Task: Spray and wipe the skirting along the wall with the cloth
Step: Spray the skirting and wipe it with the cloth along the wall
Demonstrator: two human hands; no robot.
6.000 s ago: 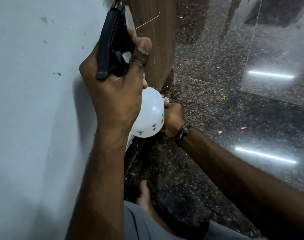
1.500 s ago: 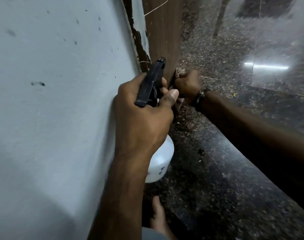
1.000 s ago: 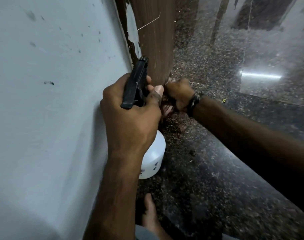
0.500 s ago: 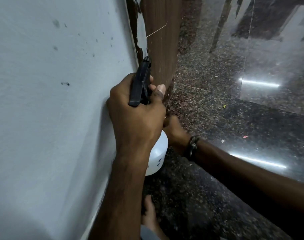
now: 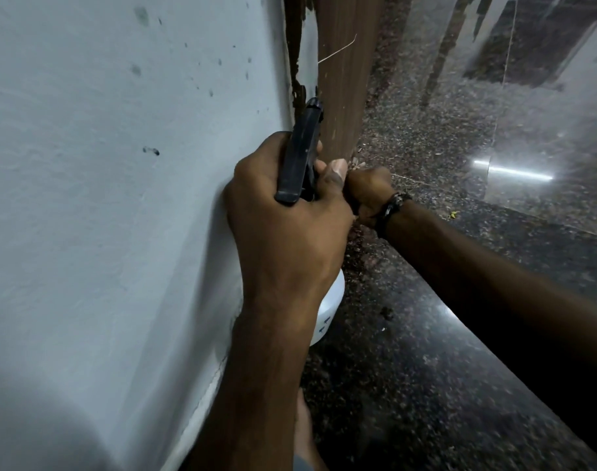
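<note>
Head view, looking down along the foot of a wall. The left hand (image 5: pixel 287 232) fills the centre of the frame, its fingers and thumb curled tight round the black trigger head (image 5: pixel 300 154) of a spray bottle (image 5: pixel 329 307). The bottle's white body shows only as a sliver at 5 o'clock of the hand, hanging below the wrist, just beside the wall. The nozzle points toward 12 o'clock, at the brown wooden post (image 5: pixel 344 79) that rises there.

At 2 o'clock of the left hand, touching or nearly touching its thumb, the right hand (image 5: pixel 368 192) is bunched into a fist at the foot of the post. Whether its fingers hold the cloth cannot be told: the left hand and the bottle head stand in front of them, and no cloth is plainly visible. A dark beaded wristband (image 5: pixel 390 209) circles the right wrist.

The pale, speckled wall (image 5: pixel 103 198) occupies the 9 o'clock half; its paint is flaked away beside the post. The skirting is largely hidden behind the left forearm; only a pale strip (image 5: pixel 195 409) at the wall's base shows at 7 o'clock. The polished dark granite floor (image 5: pixel 426 385) fills the 3 to 6 o'clock region and reflects a tube light (image 5: pixel 514 171). A bare foot (image 5: pixel 304 433) shows at 6 o'clock.
</note>
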